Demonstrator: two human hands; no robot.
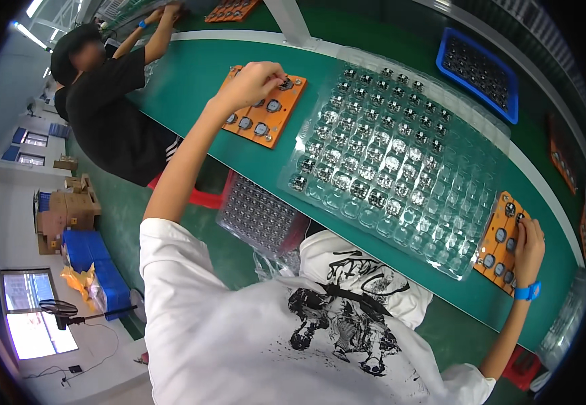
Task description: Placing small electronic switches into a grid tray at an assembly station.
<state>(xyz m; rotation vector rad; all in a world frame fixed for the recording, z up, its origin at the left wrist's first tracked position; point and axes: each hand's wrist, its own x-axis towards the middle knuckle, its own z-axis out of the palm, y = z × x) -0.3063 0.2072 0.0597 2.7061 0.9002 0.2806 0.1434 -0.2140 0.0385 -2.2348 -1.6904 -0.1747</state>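
Two orange boards with rows of small round metal parts lie on the green table. At the left orange board (281, 121), my left hand (251, 84) is closed in a pinch on a small round metal part (285, 84) in the far right corner. On the right orange board (489, 246), the fingers of my right hand (529, 251) close on a dark round part (520, 217) at the board's far edge. My palm covers some of that board's right side. A clear plastic tray (465, 192) between the boards holds many such parts; its right-hand pockets look bare.
A blue tray (514, 101) of parts stands beyond the table's white edge rail (401, 54). More orange boards (562, 162) are at the far right. Below the table's near edge sits a stack of filled trays (259, 212). A co-worker (107, 108) in black sits at left.
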